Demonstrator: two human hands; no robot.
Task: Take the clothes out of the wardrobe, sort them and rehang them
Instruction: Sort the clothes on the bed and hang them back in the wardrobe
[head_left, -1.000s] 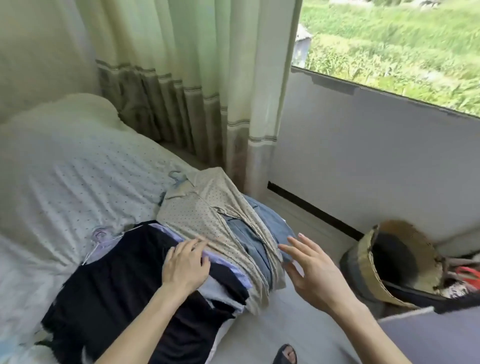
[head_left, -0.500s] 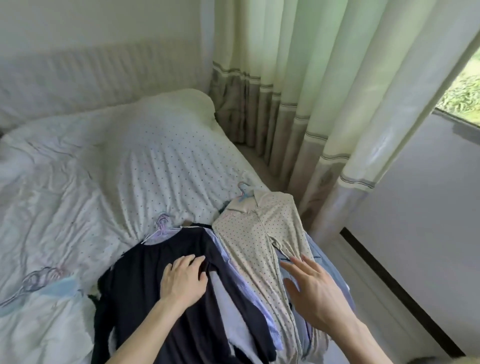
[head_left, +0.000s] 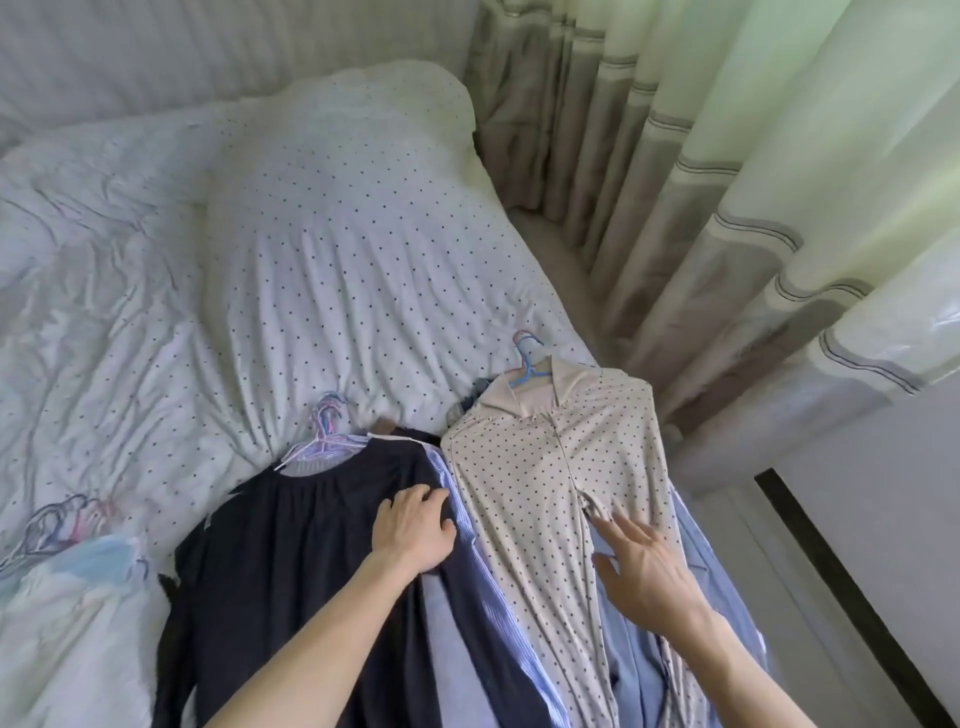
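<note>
Two piles of clothes on hangers lie on the bed's near edge. A dark navy top (head_left: 301, 525) tops the left pile, over a blue striped shirt (head_left: 457, 525). On the right lies a beige dotted shirt (head_left: 524, 478) on a blue hanger (head_left: 527, 366), with blue garments (head_left: 631, 654) under it. My left hand (head_left: 413, 527) rests flat on the navy top's right edge, fingers together. My right hand (head_left: 641, 564) lies with spread fingers on the beige shirt's lower part. Neither hand grips anything.
The bed (head_left: 332, 260) has a white dotted cover and a crumpled quilt (head_left: 78, 260) at the left. Several spare hangers (head_left: 47, 525) lie at the left edge. Pale green curtains (head_left: 727, 182) hang at the right, beside a grey wall (head_left: 883, 493) and floor strip.
The view has swung left from the window and basket, then down onto the bed. My right hand has come onto the beige shirt. My left hand has stayed on the navy top.
</note>
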